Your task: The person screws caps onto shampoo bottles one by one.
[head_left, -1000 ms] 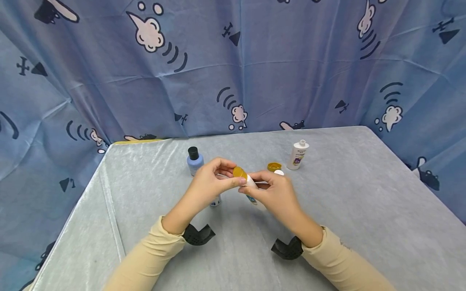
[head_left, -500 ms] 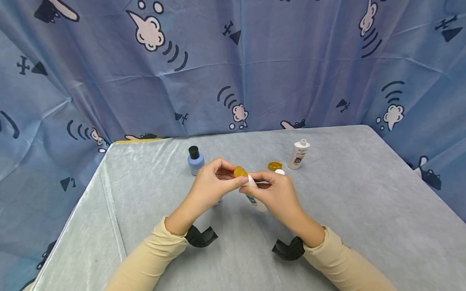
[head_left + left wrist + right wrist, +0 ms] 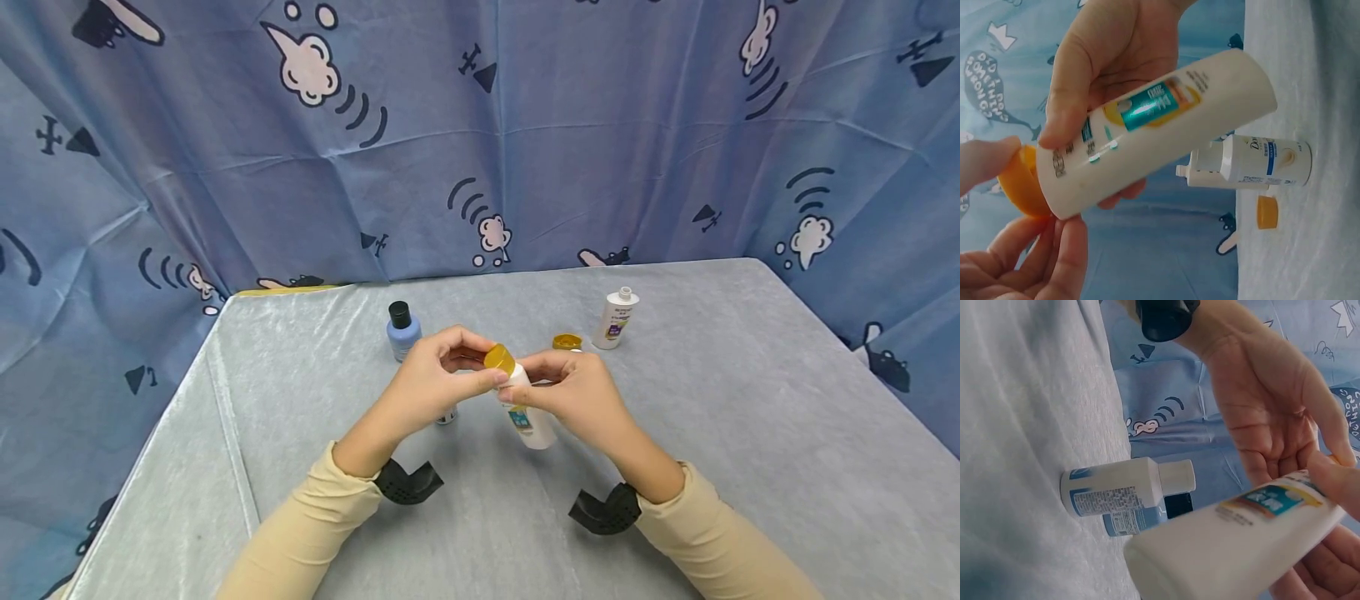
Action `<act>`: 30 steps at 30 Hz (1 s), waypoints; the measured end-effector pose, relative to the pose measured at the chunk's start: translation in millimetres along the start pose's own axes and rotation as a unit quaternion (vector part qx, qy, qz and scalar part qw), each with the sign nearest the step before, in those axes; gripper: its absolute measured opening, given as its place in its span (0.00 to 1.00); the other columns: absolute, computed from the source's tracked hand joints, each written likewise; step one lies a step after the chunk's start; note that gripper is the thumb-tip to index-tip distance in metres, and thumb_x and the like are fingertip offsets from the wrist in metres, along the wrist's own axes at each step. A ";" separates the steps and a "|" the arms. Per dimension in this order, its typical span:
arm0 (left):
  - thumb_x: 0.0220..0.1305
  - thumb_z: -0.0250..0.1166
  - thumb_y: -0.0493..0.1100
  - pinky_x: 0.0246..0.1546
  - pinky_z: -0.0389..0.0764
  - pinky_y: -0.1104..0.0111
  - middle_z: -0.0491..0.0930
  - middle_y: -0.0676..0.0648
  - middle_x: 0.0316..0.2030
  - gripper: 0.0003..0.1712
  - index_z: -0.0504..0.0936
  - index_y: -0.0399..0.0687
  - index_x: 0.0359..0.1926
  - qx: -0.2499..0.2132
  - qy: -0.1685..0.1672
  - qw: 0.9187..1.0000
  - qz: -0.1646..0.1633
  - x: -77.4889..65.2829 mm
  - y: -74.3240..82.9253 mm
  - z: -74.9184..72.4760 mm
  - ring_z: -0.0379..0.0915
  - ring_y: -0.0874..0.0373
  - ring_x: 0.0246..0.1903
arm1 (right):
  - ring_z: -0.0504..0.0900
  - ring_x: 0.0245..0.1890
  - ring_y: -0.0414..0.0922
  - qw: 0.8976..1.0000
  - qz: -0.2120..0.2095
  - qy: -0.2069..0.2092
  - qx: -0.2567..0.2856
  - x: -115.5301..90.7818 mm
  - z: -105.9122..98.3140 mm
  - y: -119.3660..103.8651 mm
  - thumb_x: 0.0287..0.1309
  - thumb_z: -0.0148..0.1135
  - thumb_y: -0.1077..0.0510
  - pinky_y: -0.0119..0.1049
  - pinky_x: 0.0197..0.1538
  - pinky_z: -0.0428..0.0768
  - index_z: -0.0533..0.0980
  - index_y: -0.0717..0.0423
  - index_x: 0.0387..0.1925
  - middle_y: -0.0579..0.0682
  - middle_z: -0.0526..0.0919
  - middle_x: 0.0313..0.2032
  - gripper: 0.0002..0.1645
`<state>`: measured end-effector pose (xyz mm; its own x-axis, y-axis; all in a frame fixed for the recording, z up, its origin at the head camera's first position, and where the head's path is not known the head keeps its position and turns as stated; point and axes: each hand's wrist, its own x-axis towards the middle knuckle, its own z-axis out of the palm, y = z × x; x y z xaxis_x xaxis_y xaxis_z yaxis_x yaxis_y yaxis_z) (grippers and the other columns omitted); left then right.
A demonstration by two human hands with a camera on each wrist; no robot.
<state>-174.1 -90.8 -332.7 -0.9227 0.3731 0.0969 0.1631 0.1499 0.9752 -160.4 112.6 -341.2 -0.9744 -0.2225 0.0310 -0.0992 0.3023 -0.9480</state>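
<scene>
In the head view my left hand (image 3: 435, 375) pinches a yellow-orange cap (image 3: 498, 359) between thumb and fingers. My right hand (image 3: 581, 400) grips a white bottle (image 3: 538, 432) near its upper end, just below the cap. The bottle hangs tilted above the table, with a teal and yellow label. From the left wrist, the cap (image 3: 1021, 181) sits at a slant against the end of the bottle (image 3: 1216, 100); whether it is seated cannot be told. The right wrist view shows the bottle's base (image 3: 1166, 565) towards the camera.
A blue bottle with a black cap (image 3: 403, 335) stands back left. Partly behind my left hand is a white bottle (image 3: 1116, 487). Beyond my right hand are a loose yellow cap (image 3: 567, 342), a white Dove bottle (image 3: 1272, 162) and an uncapped white bottle (image 3: 615, 322).
The white bottle's lower end has swung down and more of its label shows. My right hand has shifted slightly right. The cap has moved a little right, still pinched by my left hand.
</scene>
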 end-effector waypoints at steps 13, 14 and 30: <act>0.59 0.70 0.34 0.46 0.84 0.70 0.83 0.38 0.48 0.17 0.81 0.34 0.50 -0.027 -0.052 0.998 0.018 2.2 -3.1 -6.3 0.81 0.59 0.42 | 0.87 0.34 0.38 0.998 0.034 -0.044 0.026 1.0 -5.4 -2.5 0.47 0.78 0.58 0.33 0.42 0.84 0.85 0.65 0.42 0.50 0.90 0.34 0.21; 0.59 0.70 0.34 0.46 0.84 0.71 0.83 0.38 0.48 0.18 0.81 0.34 0.50 -0.031 -0.051 0.998 0.015 2.1 -3.0 -6.2 0.81 0.59 0.42 | 0.86 0.34 0.39 0.998 0.033 -0.045 0.027 1.1 -5.8 -2.4 0.47 0.78 0.58 0.33 0.42 0.84 0.85 0.66 0.42 0.50 0.90 0.34 0.21; 0.59 0.72 0.40 0.45 0.83 0.69 0.84 0.44 0.44 0.16 0.83 0.42 0.49 -0.027 0.012 0.999 -0.013 2.8 -4.5 3.2 0.82 0.59 0.41 | 0.86 0.33 0.38 0.999 0.029 0.016 -0.021 0.9 -2.7 -2.4 0.45 0.80 0.53 0.32 0.40 0.83 0.86 0.60 0.40 0.48 0.90 0.34 0.21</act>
<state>-176.3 -87.5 -337.4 -0.9349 0.3467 0.0758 0.1206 0.1095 0.9866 -161.6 114.2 -338.0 -0.9847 -0.1737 -0.0129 -0.0501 0.3535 -0.9341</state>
